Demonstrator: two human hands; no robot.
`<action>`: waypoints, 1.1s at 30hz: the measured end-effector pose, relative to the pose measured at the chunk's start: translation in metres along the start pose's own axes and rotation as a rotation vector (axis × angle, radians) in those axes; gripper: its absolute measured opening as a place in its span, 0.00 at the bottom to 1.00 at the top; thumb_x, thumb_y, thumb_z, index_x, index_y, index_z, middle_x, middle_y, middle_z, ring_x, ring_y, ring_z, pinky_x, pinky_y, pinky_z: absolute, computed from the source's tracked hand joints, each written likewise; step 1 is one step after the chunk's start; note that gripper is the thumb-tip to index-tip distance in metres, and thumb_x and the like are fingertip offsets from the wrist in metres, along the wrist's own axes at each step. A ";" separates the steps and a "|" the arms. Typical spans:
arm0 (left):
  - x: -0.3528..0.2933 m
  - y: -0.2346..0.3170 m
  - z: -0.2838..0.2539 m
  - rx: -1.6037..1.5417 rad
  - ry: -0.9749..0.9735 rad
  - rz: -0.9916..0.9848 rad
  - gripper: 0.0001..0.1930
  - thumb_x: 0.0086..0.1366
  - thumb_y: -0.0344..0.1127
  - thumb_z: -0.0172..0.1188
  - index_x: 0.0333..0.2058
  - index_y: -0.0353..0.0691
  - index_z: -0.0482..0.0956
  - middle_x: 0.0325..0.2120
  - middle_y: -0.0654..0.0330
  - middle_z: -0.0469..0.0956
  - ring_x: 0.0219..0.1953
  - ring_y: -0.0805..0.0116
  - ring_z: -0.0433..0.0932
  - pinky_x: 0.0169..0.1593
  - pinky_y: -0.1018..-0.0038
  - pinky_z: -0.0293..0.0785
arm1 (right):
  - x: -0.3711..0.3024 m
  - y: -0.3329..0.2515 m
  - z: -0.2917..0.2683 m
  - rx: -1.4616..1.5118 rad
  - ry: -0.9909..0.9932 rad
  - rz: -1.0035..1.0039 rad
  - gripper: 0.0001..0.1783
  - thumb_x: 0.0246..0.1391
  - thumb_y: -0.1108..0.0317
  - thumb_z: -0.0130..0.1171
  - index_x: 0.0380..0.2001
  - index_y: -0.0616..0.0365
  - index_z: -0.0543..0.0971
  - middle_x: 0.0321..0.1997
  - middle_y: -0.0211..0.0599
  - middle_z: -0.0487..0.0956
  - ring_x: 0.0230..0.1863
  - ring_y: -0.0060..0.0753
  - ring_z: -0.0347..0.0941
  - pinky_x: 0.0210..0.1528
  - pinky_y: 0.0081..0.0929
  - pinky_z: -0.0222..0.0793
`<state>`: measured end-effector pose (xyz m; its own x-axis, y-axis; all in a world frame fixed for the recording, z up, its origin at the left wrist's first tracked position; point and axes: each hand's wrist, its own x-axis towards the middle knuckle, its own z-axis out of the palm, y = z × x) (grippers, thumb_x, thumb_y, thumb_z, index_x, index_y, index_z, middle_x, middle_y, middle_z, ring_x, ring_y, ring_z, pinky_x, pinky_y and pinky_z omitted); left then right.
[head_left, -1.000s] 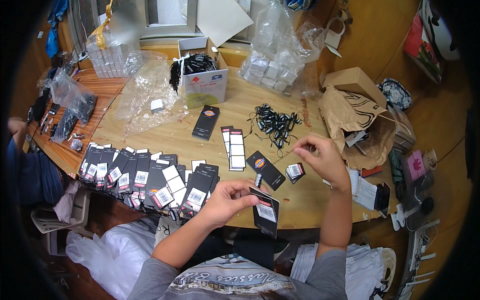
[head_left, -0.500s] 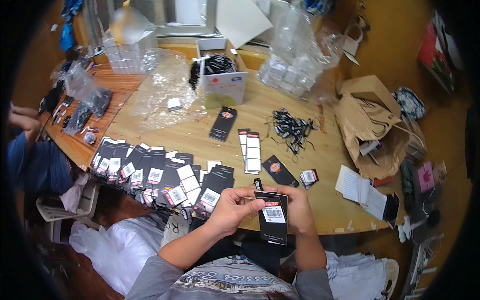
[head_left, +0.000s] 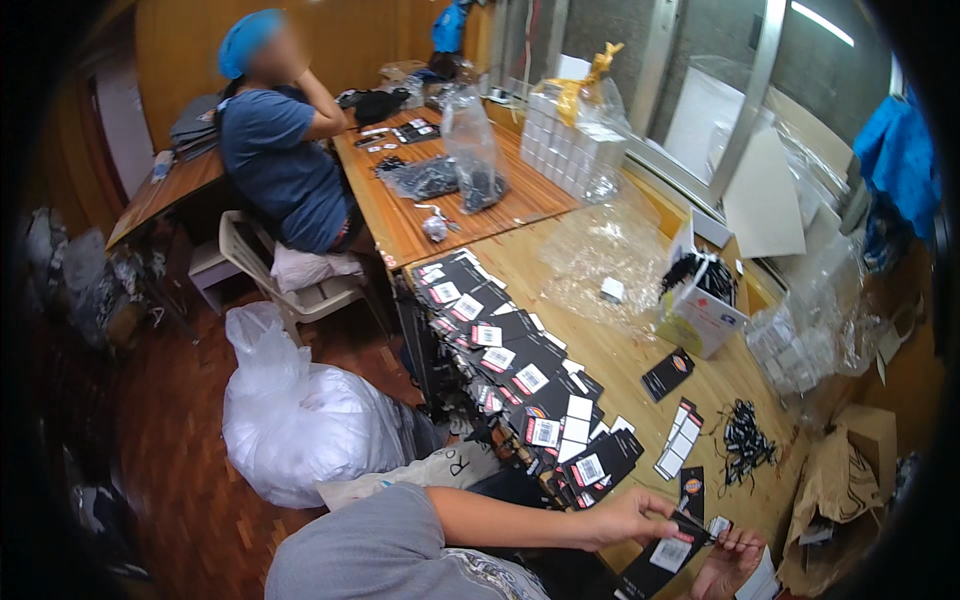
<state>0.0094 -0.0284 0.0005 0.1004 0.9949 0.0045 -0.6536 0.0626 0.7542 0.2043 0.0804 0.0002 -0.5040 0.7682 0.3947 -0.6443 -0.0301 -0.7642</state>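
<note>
The black card, bearing a white label, is held above the near edge of the bench. It is pinched between the thumb and fingers of the left hand. The right hand is placed at the card's upper end, with its fingers bent and close together. A thin dark strand is seen at these fingertips; whether it is firmly gripped cannot be told.

The step in hand is judged to be the working of the strand at the upper end of the card. For this, the card should be kept steady by the left hand, and a fine fingertip pinch is called for from the right. Snagging of the strand on the card's edge should be avoided.

Containers are arranged as follows. The white carton is open at the top and filled with black cords. A loose pile of black cords is laid on the bench, outside the carton. Small white blocks are contained in the clear bag beyond the carton. White blocks are also stacked inside the yellow-tied bag. The brown paper bag is open-mouthed; its pale contents cannot be identified. White material is held in the large translucent bag on the floor.
</note>
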 end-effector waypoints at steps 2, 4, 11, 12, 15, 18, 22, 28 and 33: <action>0.001 -0.003 0.005 0.039 -0.039 -0.040 0.12 0.53 0.36 0.57 0.35 0.38 0.75 0.28 0.69 0.74 0.26 0.86 0.67 0.27 0.87 0.63 | 0.008 0.002 0.030 0.312 0.003 0.018 0.10 0.47 0.65 0.51 0.32 0.60 0.72 0.36 0.37 0.72 0.38 0.33 0.64 0.45 0.35 0.56; 0.000 -0.012 0.005 0.036 0.006 -0.030 0.08 0.53 0.36 0.56 0.30 0.38 0.75 0.26 0.70 0.73 0.25 0.86 0.66 0.28 0.88 0.61 | 0.013 0.004 0.054 0.378 0.154 0.000 0.07 0.46 0.67 0.52 0.28 0.60 0.72 0.31 0.35 0.71 0.34 0.32 0.64 0.43 0.32 0.57; 0.002 -0.016 -0.008 0.121 0.161 0.136 0.12 0.58 0.35 0.49 0.38 0.35 0.66 0.40 0.62 0.68 0.38 0.82 0.66 0.41 0.85 0.63 | 0.006 -0.012 0.062 0.346 0.052 -0.184 0.09 0.45 0.68 0.53 0.29 0.61 0.70 0.24 0.32 0.70 0.24 0.23 0.64 0.23 0.18 0.61; 0.001 -0.011 -0.007 0.082 0.161 0.125 0.11 0.59 0.35 0.49 0.37 0.34 0.66 0.40 0.62 0.68 0.38 0.81 0.66 0.42 0.85 0.63 | 0.001 -0.014 0.067 0.235 0.155 -0.206 0.09 0.45 0.69 0.53 0.30 0.62 0.70 0.24 0.32 0.70 0.24 0.23 0.65 0.23 0.17 0.61; 0.001 -0.004 -0.014 0.071 0.128 0.148 0.11 0.61 0.35 0.45 0.39 0.34 0.64 0.39 0.59 0.68 0.41 0.79 0.66 0.45 0.82 0.62 | -0.012 -0.011 0.082 -0.152 0.347 -0.228 0.09 0.44 0.73 0.53 0.31 0.64 0.70 0.24 0.36 0.71 0.24 0.25 0.66 0.24 0.17 0.63; 0.005 -0.006 -0.008 -0.081 0.093 0.261 0.13 0.62 0.35 0.43 0.42 0.34 0.60 0.39 0.58 0.69 0.42 0.77 0.66 0.45 0.81 0.63 | -0.018 0.005 0.092 -0.644 0.312 -0.175 0.07 0.43 0.78 0.54 0.29 0.67 0.72 0.25 0.43 0.73 0.24 0.29 0.69 0.26 0.18 0.66; 0.006 -0.010 -0.006 -0.056 0.047 0.357 0.14 0.60 0.31 0.44 0.44 0.34 0.57 0.39 0.57 0.69 0.41 0.76 0.68 0.45 0.81 0.64 | -0.009 0.017 0.118 -0.638 0.173 -0.161 0.05 0.40 0.83 0.54 0.26 0.69 0.72 0.24 0.43 0.73 0.23 0.31 0.70 0.28 0.21 0.70; 0.002 -0.007 -0.012 0.166 0.114 0.335 0.14 0.58 0.28 0.48 0.43 0.32 0.62 0.38 0.58 0.70 0.40 0.78 0.68 0.42 0.82 0.65 | -0.011 0.036 0.106 -0.819 0.184 -0.115 0.05 0.41 0.82 0.55 0.25 0.69 0.72 0.27 0.41 0.73 0.26 0.28 0.69 0.27 0.19 0.70; -0.003 0.003 -0.009 0.250 0.040 0.237 0.15 0.57 0.28 0.49 0.44 0.31 0.65 0.37 0.61 0.71 0.38 0.81 0.66 0.41 0.83 0.65 | -0.010 0.041 0.102 -0.864 0.270 -0.119 0.05 0.41 0.83 0.54 0.26 0.69 0.72 0.27 0.42 0.73 0.26 0.29 0.70 0.28 0.19 0.70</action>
<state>0.0003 -0.0309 -0.0028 -0.0652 0.9821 0.1766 -0.4507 -0.1869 0.8729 0.1247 0.0065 0.0171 -0.2397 0.8625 0.4458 0.0267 0.4648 -0.8850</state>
